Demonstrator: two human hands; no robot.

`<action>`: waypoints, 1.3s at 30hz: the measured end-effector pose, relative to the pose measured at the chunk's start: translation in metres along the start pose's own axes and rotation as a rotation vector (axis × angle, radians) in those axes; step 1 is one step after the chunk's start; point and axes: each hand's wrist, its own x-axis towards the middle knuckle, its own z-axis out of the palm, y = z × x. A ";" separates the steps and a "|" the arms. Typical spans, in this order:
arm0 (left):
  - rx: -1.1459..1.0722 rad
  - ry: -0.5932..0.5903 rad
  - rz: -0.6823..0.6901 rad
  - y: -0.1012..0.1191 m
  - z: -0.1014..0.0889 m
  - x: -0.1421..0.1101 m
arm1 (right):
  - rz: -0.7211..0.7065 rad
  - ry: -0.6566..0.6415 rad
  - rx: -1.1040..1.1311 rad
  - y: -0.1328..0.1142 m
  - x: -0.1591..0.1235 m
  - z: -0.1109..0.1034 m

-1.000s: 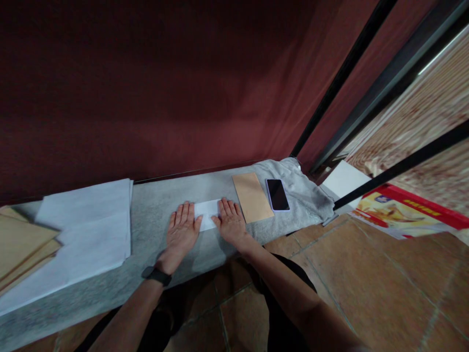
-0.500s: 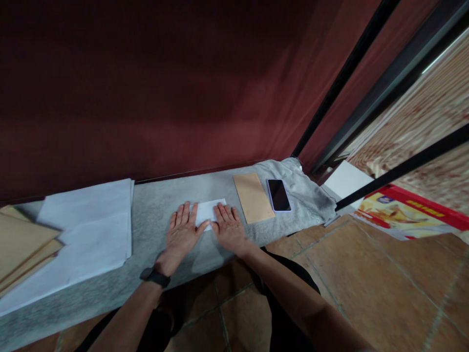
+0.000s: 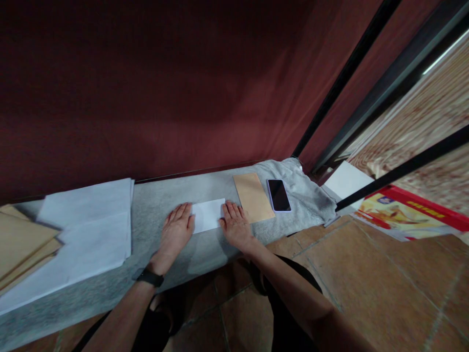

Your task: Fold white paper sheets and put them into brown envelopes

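A folded white sheet of paper (image 3: 208, 216) lies flat on the grey cloth-covered bench (image 3: 157, 205). My left hand (image 3: 176, 227) rests flat at its left end, fingers stretched out and pointing away from me. At the right end my right hand (image 3: 236, 226) lies flat as well, fingers slightly spread. Both palms face down, and neither hand grips anything. Just right of my right hand is a brown envelope (image 3: 256, 198), its lower left edge close to my fingers. Beyond the envelope sits a phone (image 3: 279, 195) with a dark screen.
On the left lies a stack of large white sheets (image 3: 95, 220), partly covered by several brown envelopes (image 3: 25, 244). A dark red wall (image 3: 183, 98) rises behind the bench. Black bars (image 3: 344, 78) and a red-and-yellow box (image 3: 406, 212) are at the right, above the tiled floor (image 3: 384, 274).
My hands have slid apart along the folded paper, the left one leftward and the right one rightward. More of the paper's middle now shows between them.
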 end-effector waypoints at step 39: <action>-1.671 -0.083 -0.671 0.016 -0.040 0.020 | 0.012 0.068 0.847 -0.027 0.018 -0.030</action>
